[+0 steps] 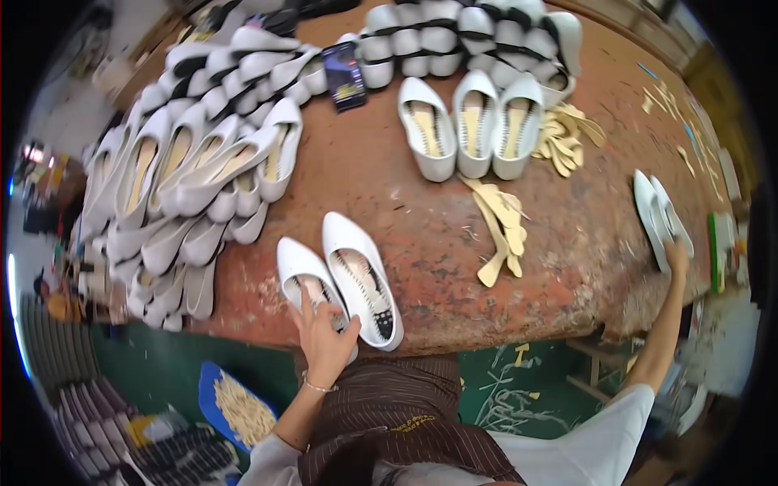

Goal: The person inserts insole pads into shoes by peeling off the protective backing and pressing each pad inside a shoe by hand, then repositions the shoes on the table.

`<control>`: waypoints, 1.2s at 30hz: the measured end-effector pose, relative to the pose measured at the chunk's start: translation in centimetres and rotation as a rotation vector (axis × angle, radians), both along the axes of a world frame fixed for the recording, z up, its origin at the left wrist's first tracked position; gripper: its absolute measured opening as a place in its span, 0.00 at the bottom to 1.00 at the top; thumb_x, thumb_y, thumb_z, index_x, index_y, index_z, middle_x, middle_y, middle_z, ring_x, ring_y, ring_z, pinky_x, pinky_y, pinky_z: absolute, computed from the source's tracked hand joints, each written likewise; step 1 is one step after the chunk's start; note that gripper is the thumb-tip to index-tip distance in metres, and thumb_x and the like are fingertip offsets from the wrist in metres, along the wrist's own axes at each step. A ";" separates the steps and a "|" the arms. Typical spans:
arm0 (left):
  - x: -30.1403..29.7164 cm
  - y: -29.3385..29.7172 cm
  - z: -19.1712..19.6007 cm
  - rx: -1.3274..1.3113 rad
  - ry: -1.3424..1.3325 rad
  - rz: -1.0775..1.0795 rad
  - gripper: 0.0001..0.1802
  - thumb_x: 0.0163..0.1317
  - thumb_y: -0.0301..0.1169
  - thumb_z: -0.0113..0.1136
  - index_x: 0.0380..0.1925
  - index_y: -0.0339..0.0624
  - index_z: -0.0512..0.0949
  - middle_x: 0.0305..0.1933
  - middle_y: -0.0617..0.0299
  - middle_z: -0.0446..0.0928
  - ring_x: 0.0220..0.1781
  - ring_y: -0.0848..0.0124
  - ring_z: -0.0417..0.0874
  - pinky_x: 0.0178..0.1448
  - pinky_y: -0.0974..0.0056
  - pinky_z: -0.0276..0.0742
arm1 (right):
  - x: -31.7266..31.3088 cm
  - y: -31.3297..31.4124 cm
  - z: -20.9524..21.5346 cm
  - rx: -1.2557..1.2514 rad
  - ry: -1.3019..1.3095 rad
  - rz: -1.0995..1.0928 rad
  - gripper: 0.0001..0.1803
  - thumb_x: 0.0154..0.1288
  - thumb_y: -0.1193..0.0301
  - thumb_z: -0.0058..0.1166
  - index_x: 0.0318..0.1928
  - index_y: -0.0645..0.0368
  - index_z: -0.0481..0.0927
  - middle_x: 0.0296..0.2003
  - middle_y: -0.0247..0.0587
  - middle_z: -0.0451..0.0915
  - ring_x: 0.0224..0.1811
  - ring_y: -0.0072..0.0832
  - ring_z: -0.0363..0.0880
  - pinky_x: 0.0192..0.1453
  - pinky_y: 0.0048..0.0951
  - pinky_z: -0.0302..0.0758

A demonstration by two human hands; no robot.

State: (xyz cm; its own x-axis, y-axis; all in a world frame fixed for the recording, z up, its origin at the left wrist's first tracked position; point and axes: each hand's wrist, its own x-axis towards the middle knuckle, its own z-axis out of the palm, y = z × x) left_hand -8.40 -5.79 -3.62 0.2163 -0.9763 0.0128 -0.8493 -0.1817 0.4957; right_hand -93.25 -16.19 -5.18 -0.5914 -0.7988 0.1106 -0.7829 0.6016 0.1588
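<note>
The left hand (322, 336) sits closest, fingers spread and pressed down on the heel end of a white shoe (306, 285) at the near edge of the worn brown table (421, 243), as if steadying it; its mate (361, 275) lies touching it on the right, toe pointing away. Off to the far right of that grip, the right hand (677, 257) stretches out with the arm nearly straight, fingertips touching the near end of two flat white soles (660, 215); whether it pinches them I cannot tell. Between the two hands lies a loose scatter of tan insole pieces (501, 231). Beyond them stand three white shoes (470, 125) in a row, insoles showing, and left of those a big heap of white shoes (203, 162), stacked overlapping, likely to save room. A dark phone (344, 75) lies beyond the heap.
</note>
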 end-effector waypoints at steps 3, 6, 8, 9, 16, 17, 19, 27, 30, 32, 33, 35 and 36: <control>-0.7 0.7 1.3 0.014 -0.063 0.075 0.12 0.50 0.32 0.68 0.31 0.40 0.76 0.74 0.28 0.56 0.76 0.33 0.54 0.80 0.39 0.40 | 4.6 -3.9 -2.6 0.172 -0.048 -0.044 0.34 0.62 0.50 0.54 0.61 0.60 0.77 0.55 0.61 0.79 0.61 0.57 0.76 0.64 0.51 0.72; 0.9 0.3 0.2 0.035 0.037 -0.015 0.10 0.51 0.28 0.66 0.30 0.39 0.75 0.74 0.29 0.55 0.75 0.33 0.55 0.80 0.41 0.43 | -6.8 1.4 -1.3 0.071 0.192 -0.131 0.34 0.62 0.49 0.53 0.63 0.57 0.76 0.61 0.56 0.76 0.66 0.54 0.71 0.68 0.55 0.68; 5.4 3.1 -2.2 -0.057 0.204 0.024 0.08 0.52 0.25 0.64 0.30 0.38 0.75 0.75 0.30 0.54 0.74 0.34 0.57 0.78 0.42 0.48 | -11.4 -3.6 8.7 0.040 0.179 0.120 0.35 0.62 0.46 0.55 0.64 0.52 0.77 0.63 0.50 0.76 0.70 0.46 0.68 0.70 0.59 0.62; 3.6 2.4 -1.0 -0.020 0.122 0.010 0.08 0.52 0.25 0.64 0.30 0.38 0.75 0.75 0.30 0.54 0.74 0.34 0.57 0.78 0.42 0.48 | -9.6 -3.0 2.6 0.072 0.094 0.110 0.35 0.62 0.46 0.55 0.64 0.52 0.77 0.63 0.50 0.76 0.70 0.46 0.68 0.70 0.59 0.62; 3.9 3.3 1.5 -0.033 0.033 0.025 0.08 0.53 0.25 0.64 0.31 0.36 0.75 0.75 0.30 0.54 0.73 0.35 0.57 0.74 0.45 0.55 | 5.9 -0.1 2.8 0.321 0.156 -0.165 0.29 0.58 0.54 0.57 0.59 0.52 0.80 0.54 0.53 0.83 0.56 0.49 0.82 0.64 0.58 0.70; 4.6 3.3 1.1 -0.030 0.059 0.026 0.08 0.53 0.25 0.64 0.31 0.36 0.75 0.75 0.30 0.54 0.73 0.35 0.57 0.74 0.45 0.55 | 4.5 0.8 2.9 0.321 0.182 -0.168 0.29 0.58 0.54 0.57 0.59 0.52 0.80 0.54 0.53 0.83 0.56 0.49 0.82 0.64 0.58 0.70; 6.0 3.4 0.5 -0.044 0.032 0.034 0.08 0.53 0.25 0.64 0.31 0.36 0.75 0.75 0.31 0.54 0.72 0.35 0.59 0.74 0.46 0.56 | 2.3 2.0 3.3 0.099 0.033 0.067 0.22 0.56 0.62 0.54 0.51 0.56 0.84 0.46 0.59 0.84 0.52 0.53 0.83 0.58 0.52 0.75; 6.5 2.5 0.6 -0.013 -0.057 0.024 0.08 0.55 0.28 0.64 0.30 0.37 0.75 0.76 0.35 0.55 0.74 0.36 0.57 0.74 0.45 0.57 | 20.5 5.4 8.2 -0.368 -0.518 0.274 0.18 0.56 0.76 0.49 0.44 0.71 0.84 0.33 0.47 0.86 0.37 0.29 0.83 0.45 0.30 0.76; 6.2 2.2 0.8 0.000 -0.040 0.005 0.08 0.55 0.28 0.63 0.29 0.36 0.75 0.76 0.37 0.56 0.74 0.37 0.57 0.74 0.44 0.57 | 32.8 7.2 11.2 -0.461 -0.803 0.324 0.13 0.61 0.79 0.50 0.45 0.70 0.82 0.33 0.33 0.82 0.36 0.18 0.76 0.41 0.19 0.71; 6.0 2.1 0.7 -0.002 -0.048 -0.022 0.08 0.55 0.28 0.63 0.29 0.36 0.75 0.76 0.38 0.56 0.74 0.37 0.58 0.74 0.44 0.57 | 40.0 8.5 11.8 -0.535 -0.839 0.380 0.13 0.61 0.80 0.54 0.46 0.67 0.82 0.32 0.31 0.81 0.33 0.15 0.75 0.39 0.18 0.70; 6.0 2.3 0.8 -0.017 -0.028 0.008 0.07 0.56 0.28 0.63 0.29 0.36 0.75 0.76 0.38 0.57 0.73 0.38 0.58 0.74 0.45 0.58 | 44.0 8.7 11.9 -0.581 -0.824 0.407 0.13 0.60 0.79 0.56 0.46 0.65 0.82 0.30 0.31 0.81 0.32 0.14 0.74 0.37 0.19 0.70; 6.6 2.9 0.8 -0.036 -0.028 0.031 0.07 0.56 0.28 0.62 0.29 0.36 0.75 0.76 0.39 0.58 0.73 0.39 0.59 0.73 0.45 0.59 | 52.4 8.7 12.8 -0.472 -0.727 0.435 0.14 0.59 0.78 0.58 0.47 0.61 0.83 0.24 0.34 0.78 0.26 0.16 0.73 0.31 0.24 0.68; 7.0 3.3 0.9 -0.064 -0.047 0.051 0.07 0.56 0.28 0.62 0.29 0.36 0.75 0.75 0.39 0.58 0.73 0.39 0.59 0.73 0.45 0.60 | 55.2 8.7 12.2 -0.513 -0.686 0.557 0.14 0.59 0.78 0.58 0.47 0.60 0.83 0.22 0.38 0.77 0.23 0.21 0.73 0.29 0.27 0.68</control>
State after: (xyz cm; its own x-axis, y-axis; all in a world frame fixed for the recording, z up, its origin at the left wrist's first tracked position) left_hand -1.41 -2.50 -2.68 0.2633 -0.9609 0.0862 -0.8624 -0.1944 0.4674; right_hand -38.09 -7.51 6.99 -0.2152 -0.9311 0.2944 -0.7976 -0.0064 -0.6032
